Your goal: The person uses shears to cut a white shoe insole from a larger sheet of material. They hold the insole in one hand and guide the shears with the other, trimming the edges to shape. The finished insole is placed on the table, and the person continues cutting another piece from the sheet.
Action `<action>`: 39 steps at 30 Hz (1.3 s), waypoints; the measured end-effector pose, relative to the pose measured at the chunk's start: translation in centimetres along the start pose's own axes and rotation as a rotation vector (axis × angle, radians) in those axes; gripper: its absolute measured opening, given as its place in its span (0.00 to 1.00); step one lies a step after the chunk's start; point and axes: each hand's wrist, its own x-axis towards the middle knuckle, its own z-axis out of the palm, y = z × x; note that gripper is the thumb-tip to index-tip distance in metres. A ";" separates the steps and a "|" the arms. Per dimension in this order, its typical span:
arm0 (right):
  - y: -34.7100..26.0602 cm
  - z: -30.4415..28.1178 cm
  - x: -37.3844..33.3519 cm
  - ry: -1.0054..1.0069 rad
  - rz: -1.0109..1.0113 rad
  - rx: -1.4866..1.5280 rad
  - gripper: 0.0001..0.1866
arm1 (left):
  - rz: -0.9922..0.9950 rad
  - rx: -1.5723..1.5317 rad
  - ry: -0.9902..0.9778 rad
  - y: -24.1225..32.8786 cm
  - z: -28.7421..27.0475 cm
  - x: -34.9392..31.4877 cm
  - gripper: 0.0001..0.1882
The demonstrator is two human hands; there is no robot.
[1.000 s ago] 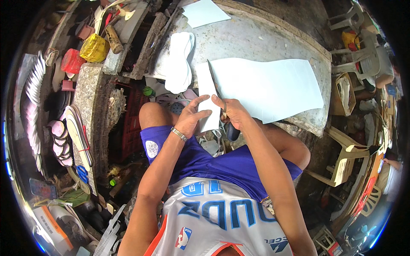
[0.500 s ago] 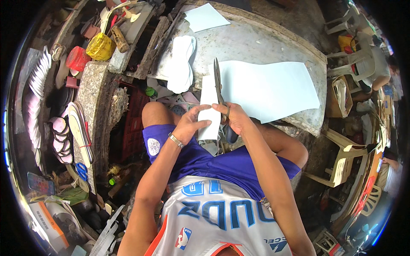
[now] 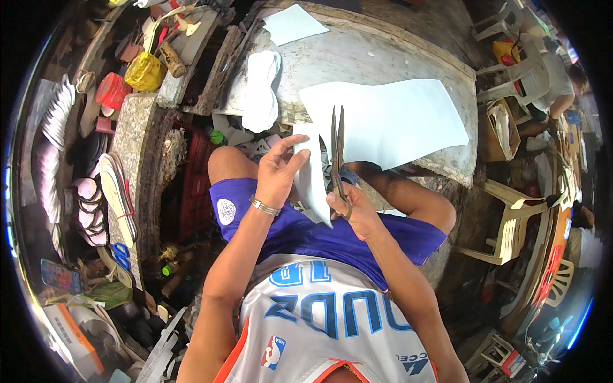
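Observation:
My left hand (image 3: 280, 169) pinches a narrow white strip of sheet (image 3: 309, 175) between thumb and fingers, above my lap. The strip bends a little and its lower end hangs over my purple shorts. In my right hand (image 3: 354, 207) is a pair of dark metal scissors (image 3: 338, 143), gripped by the handles. Their blades point away from me, slightly apart, beside the strip and apart from it. Just beyond lies a large white sheet (image 3: 396, 121) with curved edges. Left of it rest white sole-shaped pieces (image 3: 260, 89), seemingly stacked.
A worn grey table (image 3: 364, 54) stands before me, with another white piece (image 3: 295, 25) at its far left. On the left bench are a yellow tub (image 3: 145, 71), a red tub (image 3: 113, 90) and pale soles (image 3: 118, 198). Plastic chairs (image 3: 511, 220) stand at right.
My right hand has drawn the scissors back toward me, away from the strip, and the blades have parted. The left hand has shifted its hold on the strip, which now bends.

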 end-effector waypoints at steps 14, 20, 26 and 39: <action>-1.6 1.3 -2.2 0.076 -0.192 -0.223 0.37 | 0.119 0.191 -0.025 5.4 2.2 -3.6 0.17; -2.4 1.0 -2.5 0.091 -0.188 -0.338 0.38 | 0.115 0.181 -0.041 5.7 2.4 -4.1 0.17; -2.9 1.1 -3.0 0.086 -0.235 -0.328 0.36 | 0.137 0.193 -0.046 5.8 2.2 -4.2 0.17; -4.1 0.9 -4.1 0.047 -0.172 -0.330 0.31 | 0.150 0.157 -0.100 6.1 1.2 -4.4 0.17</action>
